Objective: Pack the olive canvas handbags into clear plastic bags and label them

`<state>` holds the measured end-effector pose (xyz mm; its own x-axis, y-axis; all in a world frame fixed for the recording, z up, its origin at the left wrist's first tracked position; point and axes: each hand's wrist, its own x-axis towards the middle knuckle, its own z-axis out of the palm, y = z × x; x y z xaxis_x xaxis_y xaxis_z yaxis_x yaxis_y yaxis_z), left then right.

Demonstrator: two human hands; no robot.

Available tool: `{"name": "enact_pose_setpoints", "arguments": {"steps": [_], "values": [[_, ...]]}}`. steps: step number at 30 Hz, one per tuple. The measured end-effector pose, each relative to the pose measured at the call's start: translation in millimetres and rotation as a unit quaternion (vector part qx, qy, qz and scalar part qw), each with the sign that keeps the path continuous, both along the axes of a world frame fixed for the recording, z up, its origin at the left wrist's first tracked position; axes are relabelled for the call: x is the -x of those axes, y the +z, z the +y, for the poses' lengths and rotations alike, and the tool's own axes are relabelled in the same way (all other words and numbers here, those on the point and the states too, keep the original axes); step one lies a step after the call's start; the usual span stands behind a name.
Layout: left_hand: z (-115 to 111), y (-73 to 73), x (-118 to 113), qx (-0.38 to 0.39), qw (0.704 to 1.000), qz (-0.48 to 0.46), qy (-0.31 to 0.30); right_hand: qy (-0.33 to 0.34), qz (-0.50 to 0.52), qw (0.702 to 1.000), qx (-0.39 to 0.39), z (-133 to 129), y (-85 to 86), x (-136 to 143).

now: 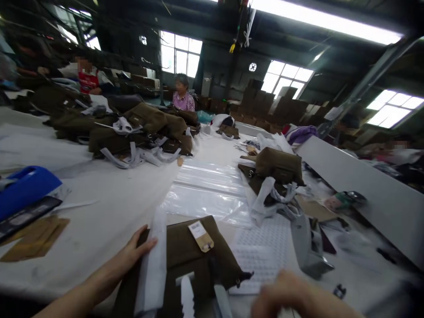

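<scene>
In the head view an olive-brown fabric bag point(192, 247) lies at the table's near edge, with a cardboard tag point(202, 236) on its upper face. A strip of white wrapping point(154, 260) runs down the bag's left side. My left hand point(132, 254) is closed on that side, thumb over the white wrapping, other fingers partly hidden. My right hand point(286, 293) hovers to the right of the bag, its fingers smeared by motion. Beside it lies a sheet printed with small marks point(261, 251). Clear plastic bags point(208, 190) lie flat beyond the olive bag.
More olive bags are piled at the back left point(142, 123); another olive bag point(278, 165) sits on the right. A grey tape dispenser point(309, 247) stands nearby. At far left are a blue holder point(29, 187) and brown card pieces point(36, 238). Several people work beyond.
</scene>
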<state>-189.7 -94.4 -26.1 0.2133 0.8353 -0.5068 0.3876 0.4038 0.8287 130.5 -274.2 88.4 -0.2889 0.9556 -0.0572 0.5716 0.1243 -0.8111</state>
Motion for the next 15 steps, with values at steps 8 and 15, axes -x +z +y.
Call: {"name": "enact_pose_setpoints", "arguments": {"steps": [8,15], "values": [[11,-6.5,-18,-0.078,0.996,0.017,0.033,-0.215,0.203,0.927,0.230,77,-117.7,1],[33,-25.8,-53,-0.357,0.931,-0.074,-0.010,-0.374,0.098,0.920,-0.070,114,-169.0,12]]}}
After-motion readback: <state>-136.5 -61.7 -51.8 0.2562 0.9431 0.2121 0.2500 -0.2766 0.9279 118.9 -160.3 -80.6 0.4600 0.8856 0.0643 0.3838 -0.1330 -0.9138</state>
